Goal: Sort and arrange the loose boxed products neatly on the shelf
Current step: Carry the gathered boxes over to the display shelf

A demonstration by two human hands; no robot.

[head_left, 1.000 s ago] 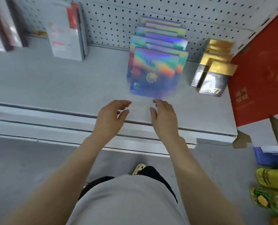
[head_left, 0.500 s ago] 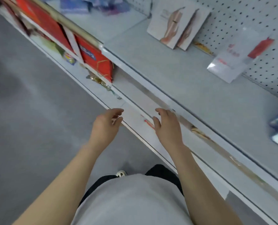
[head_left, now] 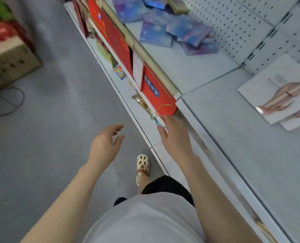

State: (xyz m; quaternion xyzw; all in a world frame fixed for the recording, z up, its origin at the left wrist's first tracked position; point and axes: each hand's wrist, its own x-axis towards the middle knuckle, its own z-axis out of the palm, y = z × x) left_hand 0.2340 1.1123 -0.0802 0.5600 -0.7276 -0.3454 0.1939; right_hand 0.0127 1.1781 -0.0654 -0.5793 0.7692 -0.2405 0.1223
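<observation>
We observe both hands held out in front of the body, neither holding anything. Our left hand [head_left: 107, 142] hangs over the grey floor [head_left: 49, 137] with its fingers loosely curled and spread, empty. Our right hand [head_left: 176, 135] reaches toward the front edge of the shelf [head_left: 215, 120], fingers relaxed and extended, its fingertips just below the lower corner of a red box [head_left: 157, 92] that stands on the tier beneath; whether they touch it we cannot tell. The loose boxed products [head_left: 177, 30], blue and purple with an iridescent print, lie in an untidy overlapping heap on the far section of the shelf, against the white pegboard back [head_left: 242, 20] and well apart from both hands. Nearer, on the right, white flat packs [head_left: 277, 92] printed with a pinkish figure lean overlapping one another. A cardboard carton [head_left: 10, 64] sits on the floor at far left. One cream perforated sandal [head_left: 143, 163] shows below the hands
</observation>
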